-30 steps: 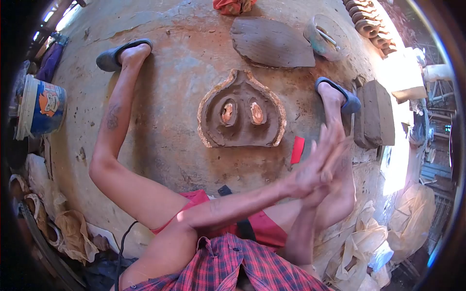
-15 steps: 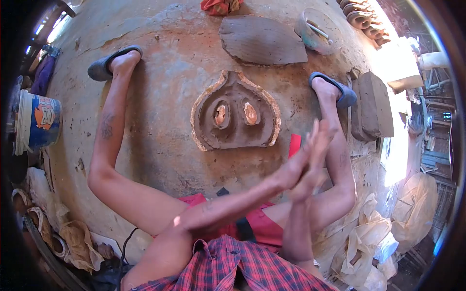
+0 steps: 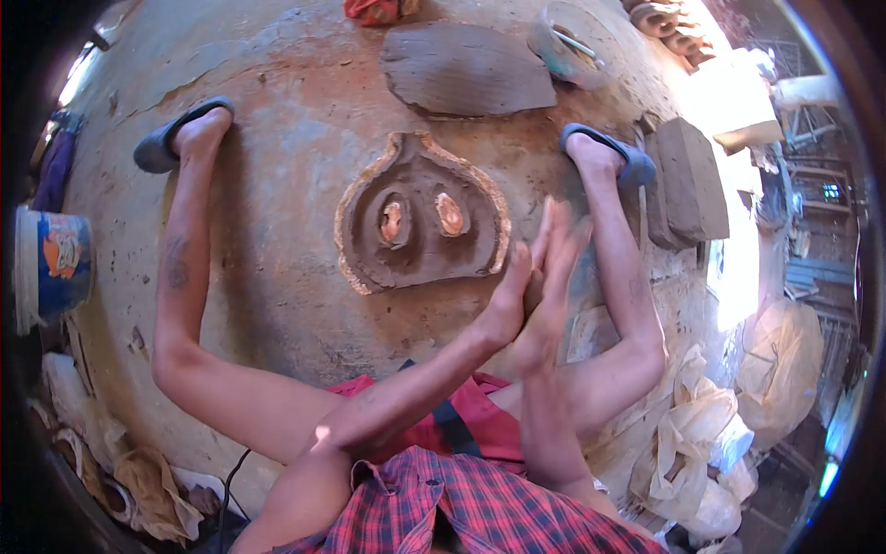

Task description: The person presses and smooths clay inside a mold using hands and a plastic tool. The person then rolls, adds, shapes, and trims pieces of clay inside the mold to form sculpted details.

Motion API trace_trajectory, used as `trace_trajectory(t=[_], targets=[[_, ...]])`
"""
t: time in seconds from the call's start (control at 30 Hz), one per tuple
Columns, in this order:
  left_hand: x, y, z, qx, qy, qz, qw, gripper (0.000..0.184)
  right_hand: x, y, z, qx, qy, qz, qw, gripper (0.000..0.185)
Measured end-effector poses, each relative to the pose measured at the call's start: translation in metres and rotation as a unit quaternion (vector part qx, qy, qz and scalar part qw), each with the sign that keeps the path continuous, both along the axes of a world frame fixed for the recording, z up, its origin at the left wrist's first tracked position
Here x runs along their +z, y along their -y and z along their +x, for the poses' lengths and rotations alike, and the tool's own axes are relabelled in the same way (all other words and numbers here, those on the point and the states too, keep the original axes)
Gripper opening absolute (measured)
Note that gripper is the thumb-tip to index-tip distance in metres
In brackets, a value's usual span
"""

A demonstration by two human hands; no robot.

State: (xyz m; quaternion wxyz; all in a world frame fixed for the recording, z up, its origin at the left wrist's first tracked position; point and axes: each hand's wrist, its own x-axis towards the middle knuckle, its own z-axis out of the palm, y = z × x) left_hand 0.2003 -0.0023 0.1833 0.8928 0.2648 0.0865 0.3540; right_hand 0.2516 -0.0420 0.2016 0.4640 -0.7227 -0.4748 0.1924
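Brown clay form (image 3: 422, 222), pale-rimmed, just beside the left grip (image 3: 508, 302)

Brown clay (image 3: 422, 260) (rim (image 3: 502, 220) speckled orange-tan).

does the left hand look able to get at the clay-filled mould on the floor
Likely yes: the left hand, seemingly palm to palm with the right hand, is near the mould, with nothing visible blocking it.

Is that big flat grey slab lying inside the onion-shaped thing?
No, the grey slab lies on the floor, just beyond the narrow end of the onion-shaped thing.
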Motion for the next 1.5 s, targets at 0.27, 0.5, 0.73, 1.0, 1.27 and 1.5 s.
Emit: trace_trajectory(t=[0.27,0.5,0.73,1.0,1.27,1.5], targets=[[-0.013,-0.012,-0.002,0.000,-0.003,0.017,1.000,0.114,-0.028,-0.012,0.008,-0.024,-0.013,0.026,0.999,0.083],[-0.034,-0.035,0.004,0.138,-0.103,0.097,0.980,0.093,-0.008,0.014,-0.039,-0.054,-0.049,0.019,0.997,0.080],[-0.053,-0.096,-0.069,0.448,-0.342,0.171,0.808,0.060,-0.004,-0.060,0.017,0.017,-0.095,-0.061,0.993,0.038],[-0.156,-0.124,-0.165,0.297,-0.520,0.090,0.796,0.051,-0.074,-0.169,0.085,0.372,0.217,-0.129,0.893,0.042],[-0.157,-0.127,-0.161,0.284,-0.525,0.051,0.801,0.046,-0.082,-0.187,0.072,0.443,0.305,-0.194,0.820,0.040],[-0.161,-0.126,-0.163,0.292,-0.525,0.073,0.796,0.044,-0.070,-0.180,0.066,0.445,0.461,-0.186,0.745,0.053]])
